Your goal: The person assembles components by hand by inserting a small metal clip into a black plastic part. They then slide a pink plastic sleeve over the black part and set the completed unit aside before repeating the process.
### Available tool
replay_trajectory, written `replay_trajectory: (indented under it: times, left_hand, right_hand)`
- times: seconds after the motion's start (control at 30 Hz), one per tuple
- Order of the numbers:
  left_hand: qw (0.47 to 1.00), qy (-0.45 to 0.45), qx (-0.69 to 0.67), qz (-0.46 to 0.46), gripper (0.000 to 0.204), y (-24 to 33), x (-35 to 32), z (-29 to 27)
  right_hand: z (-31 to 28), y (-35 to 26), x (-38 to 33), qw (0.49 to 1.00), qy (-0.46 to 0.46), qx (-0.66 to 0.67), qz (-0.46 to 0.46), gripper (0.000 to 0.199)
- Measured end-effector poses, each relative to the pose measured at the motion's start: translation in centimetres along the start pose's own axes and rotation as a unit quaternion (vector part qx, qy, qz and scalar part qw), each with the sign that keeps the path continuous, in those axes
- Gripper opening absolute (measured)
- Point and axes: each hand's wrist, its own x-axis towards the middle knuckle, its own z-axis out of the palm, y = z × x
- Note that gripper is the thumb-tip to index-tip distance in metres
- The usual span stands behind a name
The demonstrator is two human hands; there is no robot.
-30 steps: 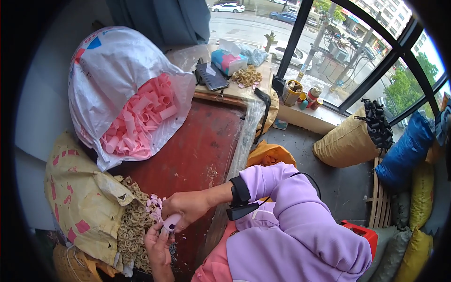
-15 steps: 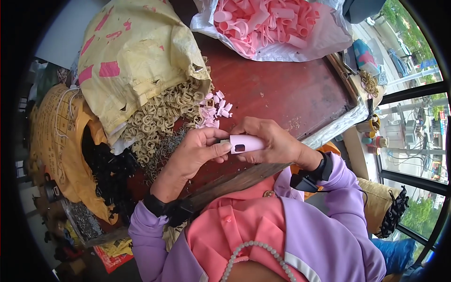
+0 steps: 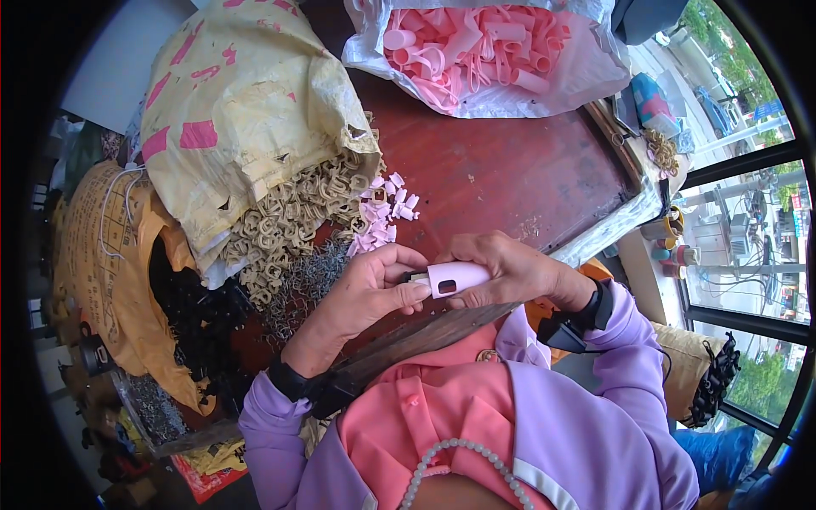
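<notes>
One tube (image 3: 467,276) lying sideways over the counter (image 3: 510,161), pale pink, dark hole (image 3: 447,286), left grip (image 3: 374,287) and right grip (image 3: 510,268) clutching it.

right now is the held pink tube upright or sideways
Sideways: the pink tube stretches crosswise between left hand and right hand, its long side showing.

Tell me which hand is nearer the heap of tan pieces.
Left. The left hand is below and to the right of the tan pieces; the right hand is farther right, at the far end of the pale pink tube.
</notes>
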Motion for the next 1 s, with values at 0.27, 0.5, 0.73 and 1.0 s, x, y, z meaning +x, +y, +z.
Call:
replay_trajectory:
  times: [0.27, 0.5, 0.73, 1.0]
  left_hand:
    - [0.999, 0.038, 0.006, 0.038, 0.03, 0.5, -0.9, -1.3]
    - [0.999, 0.024, 0.029, 0.016, 0.03, -0.1, -0.4, -0.2]
    - [0.999, 0.015, 0.047, -0.019, 0.044, -0.1, -0.4, -0.3]
    - [0.998, 0.018, -0.062, -0.004, 0.061, 0.1, 0.2, 1.4]
  right_hand:
    - [-1.0, 0.8, -1.8, 0.996, 0.004, 0.015, 0.084, 0.035]
    - [1.3, 0.8, 0.0, 0.999, 0.025, 0.039, 0.023, 0.034]
    - [1.6, 0.9, 0.5, 0.995, -0.02, 0.054, 0.08, 0.037]
    - [1.2, 0.7, 0.4, 0.974, -0.035, -0.081, -0.208, 0.07]
